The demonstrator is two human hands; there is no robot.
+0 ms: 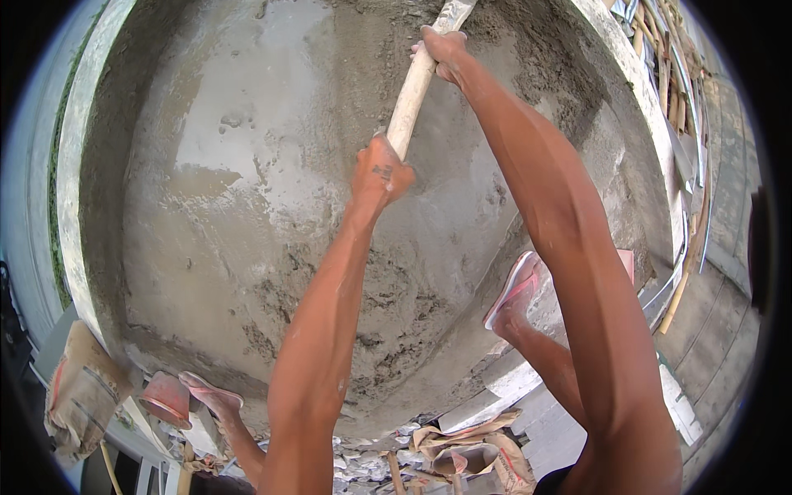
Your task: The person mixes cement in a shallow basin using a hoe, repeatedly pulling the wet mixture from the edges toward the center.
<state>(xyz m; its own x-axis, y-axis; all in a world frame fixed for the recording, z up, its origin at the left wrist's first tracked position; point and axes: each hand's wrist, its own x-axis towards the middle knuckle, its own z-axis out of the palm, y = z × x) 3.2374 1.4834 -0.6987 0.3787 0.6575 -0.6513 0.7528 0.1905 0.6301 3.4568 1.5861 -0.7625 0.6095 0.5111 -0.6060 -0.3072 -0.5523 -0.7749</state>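
A pale, cement-smeared wooden handle (410, 103) slants up and to the right across the top middle. My left hand (381, 173) is closed around its lower end. Higher up, my right hand (444, 51) grips the same handle. Whatever the handle is fixed to lies beyond the upper edge, so the kind of tool does not show. Under both hands spreads wet grey cement (247, 132), smooth and watery on the left. It turns lumpy near the front and at the upper right.
A low concrete wall (73, 206) rings the cement. My sandalled feet stand at the near side, left (216, 394) and right (516, 289). Beside the left foot is a reddish bucket (167, 399), with a paper sack (85, 392) further left. Sticks (670, 74) lie outside the right wall.
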